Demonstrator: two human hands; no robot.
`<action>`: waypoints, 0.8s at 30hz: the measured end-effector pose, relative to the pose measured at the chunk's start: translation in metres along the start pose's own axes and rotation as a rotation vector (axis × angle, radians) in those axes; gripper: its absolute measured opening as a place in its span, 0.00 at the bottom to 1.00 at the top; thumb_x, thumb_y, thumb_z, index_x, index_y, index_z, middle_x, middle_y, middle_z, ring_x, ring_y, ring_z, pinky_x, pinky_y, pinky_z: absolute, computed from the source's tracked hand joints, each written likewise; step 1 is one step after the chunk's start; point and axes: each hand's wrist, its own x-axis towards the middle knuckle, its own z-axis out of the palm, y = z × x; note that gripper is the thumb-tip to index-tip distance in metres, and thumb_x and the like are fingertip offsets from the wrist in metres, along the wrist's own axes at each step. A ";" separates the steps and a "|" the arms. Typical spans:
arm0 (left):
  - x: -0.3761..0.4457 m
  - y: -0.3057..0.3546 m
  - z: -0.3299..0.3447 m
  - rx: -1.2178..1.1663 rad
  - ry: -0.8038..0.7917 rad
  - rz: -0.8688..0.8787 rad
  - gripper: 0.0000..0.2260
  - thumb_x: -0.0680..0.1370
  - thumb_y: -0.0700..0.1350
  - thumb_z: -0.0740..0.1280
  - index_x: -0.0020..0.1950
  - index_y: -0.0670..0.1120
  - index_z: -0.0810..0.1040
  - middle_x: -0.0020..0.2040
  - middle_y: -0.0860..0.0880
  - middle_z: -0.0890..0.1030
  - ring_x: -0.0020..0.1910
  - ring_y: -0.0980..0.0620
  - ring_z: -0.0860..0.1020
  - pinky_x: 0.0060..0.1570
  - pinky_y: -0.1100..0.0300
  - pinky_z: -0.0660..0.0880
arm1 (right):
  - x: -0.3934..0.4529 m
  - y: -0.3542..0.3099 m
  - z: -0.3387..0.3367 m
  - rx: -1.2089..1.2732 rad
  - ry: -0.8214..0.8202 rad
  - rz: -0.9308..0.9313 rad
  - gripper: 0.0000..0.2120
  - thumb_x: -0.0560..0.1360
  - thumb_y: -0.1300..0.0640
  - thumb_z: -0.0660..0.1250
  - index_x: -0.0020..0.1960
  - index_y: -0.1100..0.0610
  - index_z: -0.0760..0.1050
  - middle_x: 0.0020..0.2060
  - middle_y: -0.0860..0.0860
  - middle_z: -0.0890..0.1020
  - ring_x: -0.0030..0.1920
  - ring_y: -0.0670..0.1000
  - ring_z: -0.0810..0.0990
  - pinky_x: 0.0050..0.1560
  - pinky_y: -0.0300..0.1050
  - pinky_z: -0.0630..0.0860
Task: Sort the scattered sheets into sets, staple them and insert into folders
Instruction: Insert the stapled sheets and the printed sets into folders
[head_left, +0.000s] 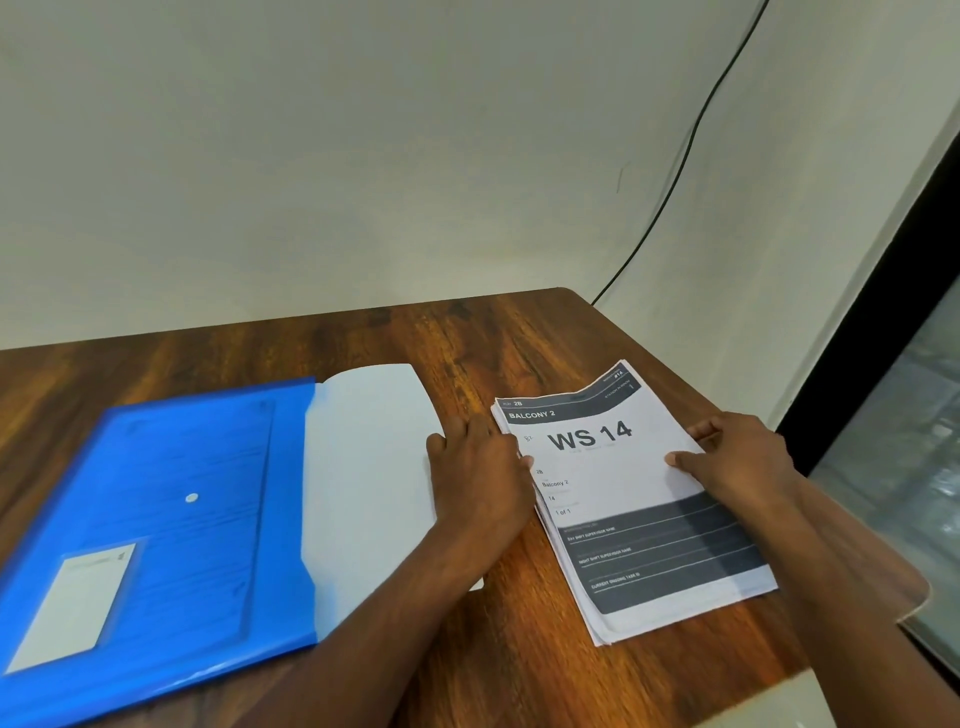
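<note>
A stack of printed sheets (631, 512) lies on the right part of the wooden table, its top page reading "WS 14" and "BALCONY 2". My left hand (480, 475) rests against the stack's left edge, thumb on the paper. My right hand (737, 457) presses on the stack's right edge with thumb and fingers. A blue plastic folder (166, 514) with a white snap button lies flat at the left. White sheets (369, 467) stick out of the folder's open right side, partly under my left forearm.
The wooden table (493, 332) ends at a rounded far right corner near the wall. A black cable (691, 140) runs down the wall behind it. A dark-framed glass panel (893, 415) stands at the right. A white label (72, 603) sits in the folder's pocket.
</note>
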 end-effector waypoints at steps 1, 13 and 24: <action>0.000 0.001 0.000 -0.005 0.006 0.006 0.18 0.83 0.58 0.63 0.67 0.52 0.80 0.67 0.52 0.78 0.67 0.49 0.70 0.66 0.50 0.66 | -0.002 0.000 0.001 0.011 0.034 -0.013 0.16 0.73 0.47 0.79 0.56 0.53 0.81 0.55 0.55 0.86 0.49 0.57 0.84 0.50 0.49 0.80; -0.001 0.002 0.002 -0.093 0.003 0.027 0.25 0.77 0.66 0.68 0.67 0.53 0.80 0.68 0.55 0.80 0.69 0.49 0.72 0.68 0.48 0.65 | 0.007 -0.007 -0.009 0.499 -0.102 0.027 0.04 0.78 0.55 0.75 0.49 0.54 0.81 0.47 0.53 0.86 0.49 0.57 0.84 0.58 0.55 0.82; 0.004 0.000 -0.007 -0.775 0.012 -0.118 0.20 0.77 0.59 0.73 0.67 0.58 0.74 0.65 0.58 0.83 0.58 0.53 0.84 0.51 0.56 0.84 | 0.011 -0.002 -0.041 1.112 -0.308 0.049 0.15 0.70 0.60 0.77 0.56 0.61 0.83 0.48 0.58 0.89 0.41 0.54 0.88 0.48 0.50 0.86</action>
